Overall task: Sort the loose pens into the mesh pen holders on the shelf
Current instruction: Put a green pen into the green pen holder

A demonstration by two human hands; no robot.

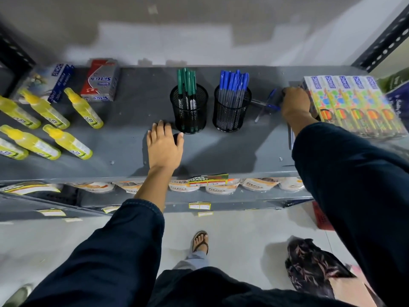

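Two black mesh pen holders stand on the grey shelf [137,103]. The left holder [189,111] holds several green-capped pens [187,82]. The right holder [231,110] holds several blue-capped pens [233,84]. Loose blue pens [266,104] lie just right of the right holder. My right hand [295,103] rests on the shelf at their right end, fingers curled over them. My left hand [163,145] lies flat on the shelf just left of the green-pen holder, fingers apart, holding nothing.
Several yellow glue bottles [55,129] lie at the left. Behind them are a red box [100,79] and a blue one [59,82]. Colourful crayon boxes [352,103] fill the right end. Packets sit on the lower shelf [221,189]. A foot in a sandal [200,241] stands on the floor.
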